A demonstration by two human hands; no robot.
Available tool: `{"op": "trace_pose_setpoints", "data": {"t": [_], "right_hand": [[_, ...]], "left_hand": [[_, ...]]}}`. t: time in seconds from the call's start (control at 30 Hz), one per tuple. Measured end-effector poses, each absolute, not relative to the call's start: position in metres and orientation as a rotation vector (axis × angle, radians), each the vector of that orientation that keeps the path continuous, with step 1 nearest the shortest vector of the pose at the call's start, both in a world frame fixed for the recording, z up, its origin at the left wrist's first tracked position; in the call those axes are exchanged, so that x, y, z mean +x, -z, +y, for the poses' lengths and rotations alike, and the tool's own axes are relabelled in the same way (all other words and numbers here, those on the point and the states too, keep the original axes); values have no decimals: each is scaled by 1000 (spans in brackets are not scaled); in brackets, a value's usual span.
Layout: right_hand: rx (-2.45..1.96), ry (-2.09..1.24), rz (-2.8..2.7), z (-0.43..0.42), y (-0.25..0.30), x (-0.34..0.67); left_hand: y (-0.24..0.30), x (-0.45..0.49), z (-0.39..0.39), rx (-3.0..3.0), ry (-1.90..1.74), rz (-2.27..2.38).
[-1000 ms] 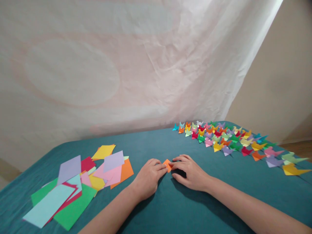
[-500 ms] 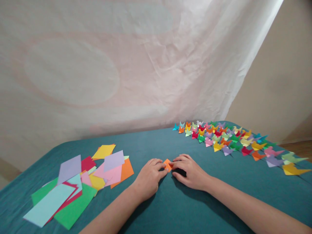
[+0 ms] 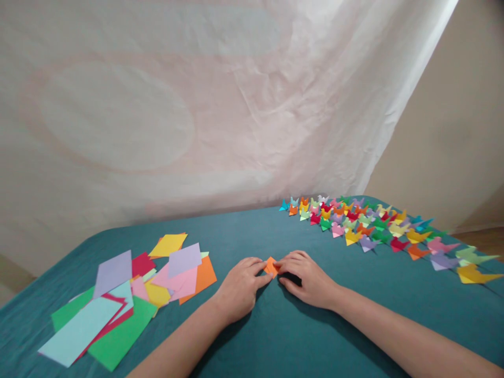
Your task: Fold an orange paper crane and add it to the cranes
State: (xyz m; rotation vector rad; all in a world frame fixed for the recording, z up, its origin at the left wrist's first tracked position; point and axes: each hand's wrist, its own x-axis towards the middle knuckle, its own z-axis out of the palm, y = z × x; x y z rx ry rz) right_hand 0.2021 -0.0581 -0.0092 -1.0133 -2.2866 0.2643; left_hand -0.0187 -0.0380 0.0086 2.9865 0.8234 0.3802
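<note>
Left hand, fingers parted, has shifted its thumb toward six o'clock on the orange paper, while the right hand, unclenched, touches three o'clock.

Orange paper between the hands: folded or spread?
Folded. The orange paper between left hand and right hand is a diamond, much smaller than the loose orange sheet. Fold count: cannot tell.

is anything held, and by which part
A small folded orange paper, left hand at its left side, right hand at its right; whether pinched or pressed, I can't tell.
</note>
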Motion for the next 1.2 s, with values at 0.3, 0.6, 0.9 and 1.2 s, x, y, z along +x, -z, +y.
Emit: {"op": "trace_pose_setpoints", "data": {"t": [0.3,0.6,0.9,1.2], "right_hand": [[-1229,-225,-2077,-51,28,207],[-1178,-353,-2097,-54,23,206],[-1227,-691,-1834,-49,27,196],[-1147,-815,-1783,-50,26,192]], "left_hand": [[2,-15,-36,2916,-490,902],[3,-17,-37,2837,-473,969],[9,-18,-35,2834,-545,975],[4,-18,-35,2690,-577,988]]}}
